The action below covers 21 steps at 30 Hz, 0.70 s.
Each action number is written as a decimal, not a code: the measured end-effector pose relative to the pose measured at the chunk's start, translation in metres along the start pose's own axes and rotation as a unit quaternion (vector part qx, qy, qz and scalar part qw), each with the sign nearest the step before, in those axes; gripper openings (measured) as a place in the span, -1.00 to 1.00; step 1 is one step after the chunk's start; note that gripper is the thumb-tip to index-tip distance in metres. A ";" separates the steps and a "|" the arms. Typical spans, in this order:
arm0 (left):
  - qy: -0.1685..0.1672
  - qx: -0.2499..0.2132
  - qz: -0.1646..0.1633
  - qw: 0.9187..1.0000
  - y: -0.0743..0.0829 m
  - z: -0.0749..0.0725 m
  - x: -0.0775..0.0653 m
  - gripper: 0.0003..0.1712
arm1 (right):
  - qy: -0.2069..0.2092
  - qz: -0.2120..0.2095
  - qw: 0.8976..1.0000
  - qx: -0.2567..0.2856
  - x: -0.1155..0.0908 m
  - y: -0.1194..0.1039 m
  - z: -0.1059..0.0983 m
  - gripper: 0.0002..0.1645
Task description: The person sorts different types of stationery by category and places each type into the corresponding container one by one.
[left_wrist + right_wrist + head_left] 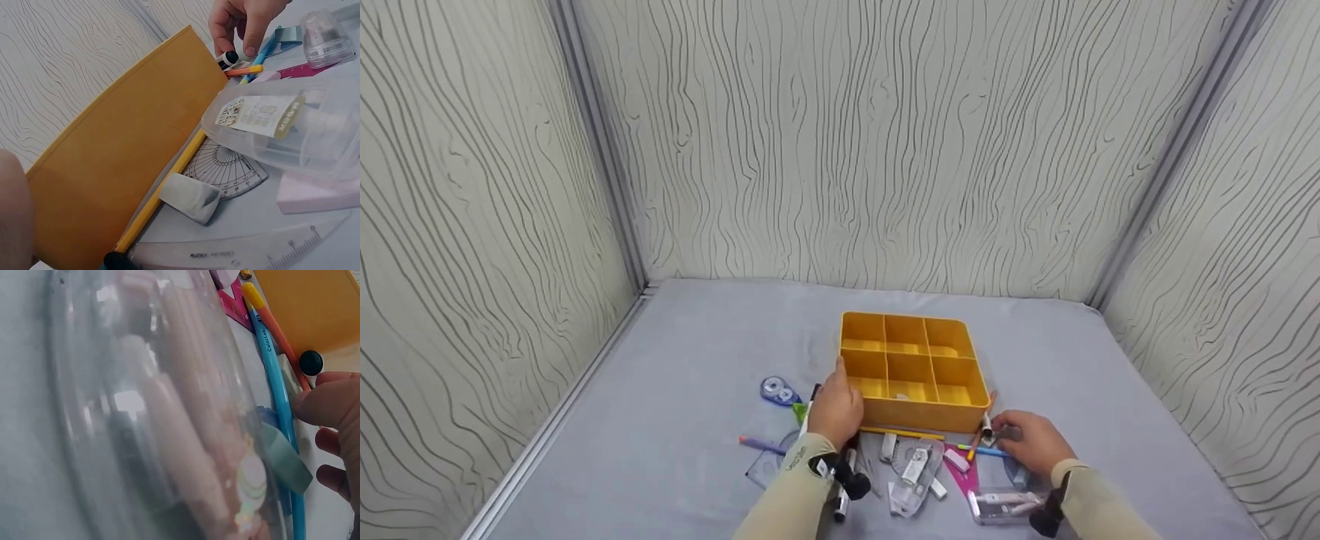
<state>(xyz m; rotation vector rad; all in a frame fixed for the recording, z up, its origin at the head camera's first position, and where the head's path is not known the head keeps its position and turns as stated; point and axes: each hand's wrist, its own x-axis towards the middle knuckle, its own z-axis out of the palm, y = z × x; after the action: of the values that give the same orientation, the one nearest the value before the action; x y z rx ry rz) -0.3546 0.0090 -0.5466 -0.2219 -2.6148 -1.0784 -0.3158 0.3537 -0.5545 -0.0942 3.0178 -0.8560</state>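
A yellow box (926, 414) with several compartments stands on the table. My left hand (834, 411) rests at its near left corner, index finger straight along the left rim. Close to the near right corner, my right hand (1033, 441) has its fingers bent down, beside a white marker (988, 426) with a black end. In the right wrist view, the thumb is by a whitish block (288, 375), next to a blue pen (275, 377) and an orange pencil (279, 332). Whether the fingers pinch anything is unclear.
Before the box lie a yellow pencil (904, 433), a clear packaged item (916, 476), erasers (888, 448), a protractor (225, 169) and a pink ruler (964, 480). A clear case (1005, 506) lies nearer, at right. A blue correction tape (778, 391) lies left.
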 end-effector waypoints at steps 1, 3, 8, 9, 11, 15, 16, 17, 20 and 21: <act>0.001 0.003 0.000 1.000 0.000 0.000 0.000 -0.32 | 0.000 0.000 1.000 -0.001 0.000 0.000 0.001 -0.76; 0.003 0.008 -0.004 1.000 0.001 0.000 0.001 -0.31 | 0.002 -0.001 1.000 -0.003 0.002 0.000 0.002 -0.76; 0.003 0.012 -0.039 0.999 0.005 0.000 0.005 -0.27 | 0.002 -0.004 1.000 -0.014 0.005 0.001 0.004 -0.77; -0.001 0.014 -0.046 0.999 0.006 0.001 0.006 -0.27 | -0.001 -0.005 1.000 -0.019 0.005 0.001 0.003 -0.78; -0.006 0.020 -0.050 0.999 0.007 0.002 0.007 -0.26 | -0.009 -0.010 0.999 -0.031 0.005 0.002 0.001 -0.79; -0.008 0.040 -0.042 0.998 0.007 0.004 0.007 -0.26 | -0.040 -0.021 0.998 -0.034 0.004 0.004 -0.005 -0.82; -0.007 0.044 -0.039 0.998 0.006 0.004 0.007 -0.26 | -0.049 -0.026 0.998 -0.030 0.003 0.005 -0.007 -0.83; -0.006 0.046 -0.037 0.998 0.006 0.005 0.007 -0.26 | -0.056 -0.038 0.997 -0.026 0.002 0.006 -0.010 -0.84; -0.006 0.046 -0.037 0.998 0.004 0.005 0.007 -0.26 | -0.069 -0.075 0.995 -0.018 0.000 0.009 -0.018 -0.86; -0.007 0.044 -0.038 0.998 0.003 0.005 0.007 -0.26 | -0.071 -0.086 0.994 -0.017 -0.001 0.010 -0.021 -0.87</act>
<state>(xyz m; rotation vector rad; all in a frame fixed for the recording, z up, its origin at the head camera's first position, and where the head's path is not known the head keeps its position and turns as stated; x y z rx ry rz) -0.3619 0.0146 -0.5452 -0.1111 -2.6952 -0.9847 -0.3161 0.3732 -0.5413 -0.4013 2.9229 -0.7711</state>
